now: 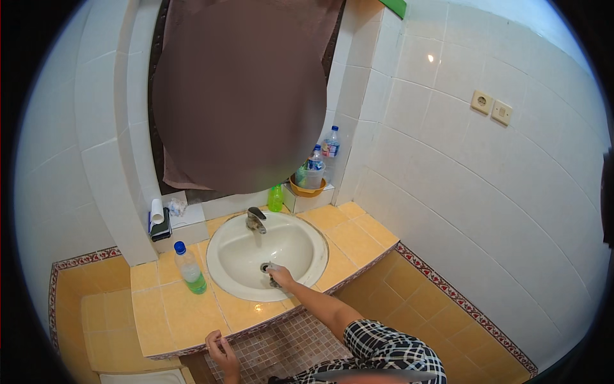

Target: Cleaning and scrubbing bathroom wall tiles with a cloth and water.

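Note:
My right hand [282,278] reaches into an oval white washbasin [307,245], its fingers at the metal-rimmed drain hole [264,268]. Something small and pale shows at the fingertips, and a dark patch lies just below them; whether I grip anything is too small to tell. My left hand [223,353] hangs at the front edge of the yellow-tiled counter [182,321], holding nothing, its fingers loosely bent and a little apart. Behind the bowl stands a chrome tap [255,221]. A clear plastic bottle with a blue cap [190,269] and some green liquid stands upright left of the basin.
At the back, a bright green bottle [275,198] stands beside an orange bowl [307,190] holding plastic containers. A dark box with a white roll [157,211] sits on the left ledge. A brown cloth [240,96] hangs above. The right wall bears a socket [481,102] and switch [501,113].

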Demonstrator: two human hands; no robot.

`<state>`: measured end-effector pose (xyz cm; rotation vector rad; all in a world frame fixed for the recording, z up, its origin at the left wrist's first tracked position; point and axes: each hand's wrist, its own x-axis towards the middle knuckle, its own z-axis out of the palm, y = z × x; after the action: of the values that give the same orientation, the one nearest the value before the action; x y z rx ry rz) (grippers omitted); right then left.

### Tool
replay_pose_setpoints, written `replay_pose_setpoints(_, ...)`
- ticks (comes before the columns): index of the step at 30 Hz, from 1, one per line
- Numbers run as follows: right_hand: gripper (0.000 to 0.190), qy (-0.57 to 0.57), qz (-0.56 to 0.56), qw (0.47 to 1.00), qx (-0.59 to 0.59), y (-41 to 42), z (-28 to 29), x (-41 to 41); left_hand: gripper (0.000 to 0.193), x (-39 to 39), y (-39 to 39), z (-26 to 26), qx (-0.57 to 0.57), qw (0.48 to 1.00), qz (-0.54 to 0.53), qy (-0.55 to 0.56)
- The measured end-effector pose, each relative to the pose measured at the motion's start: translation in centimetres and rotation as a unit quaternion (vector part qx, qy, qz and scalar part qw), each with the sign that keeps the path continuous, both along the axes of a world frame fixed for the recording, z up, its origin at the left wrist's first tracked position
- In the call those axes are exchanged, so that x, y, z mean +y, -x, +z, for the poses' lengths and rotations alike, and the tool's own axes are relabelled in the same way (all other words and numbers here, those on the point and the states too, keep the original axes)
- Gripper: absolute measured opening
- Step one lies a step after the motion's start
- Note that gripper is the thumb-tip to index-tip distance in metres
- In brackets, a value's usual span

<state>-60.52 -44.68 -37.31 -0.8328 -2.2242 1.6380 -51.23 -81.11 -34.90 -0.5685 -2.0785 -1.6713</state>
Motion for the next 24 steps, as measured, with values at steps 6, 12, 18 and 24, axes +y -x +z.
replay_pose_setpoints(6, 0.022, -0.027, -0.013, 0.989, 0.144, -3.8, 2.0, -1.2, 0.017, 3.2, -1.2, 0.2, -0.035, 0.997, -0.045, -0.042)
replay_pose_setpoints(12, 0.026, -0.310, 0.073, 0.917, 0.241, -18.5, 6.9, 1.8, 0.018, 11.9, -4.5, 1.2, -0.014, 0.982, -0.183, -0.045)
replay_pose_setpoints(18, 0.036, -0.164, 0.042, 0.969, 0.182, -36.7, 11.1, 3.4, 0.027, 22.0, -14.3, 3.5, 0.029, 0.926, -0.376, 0.024)
replay_pose_setpoints(24, 0.047, -0.159, -0.041, 0.970, 0.177, -50.3, 11.0, 3.1, 0.041, 29.3, -27.1, 2.7, -0.153, 0.801, -0.576, 0.060)
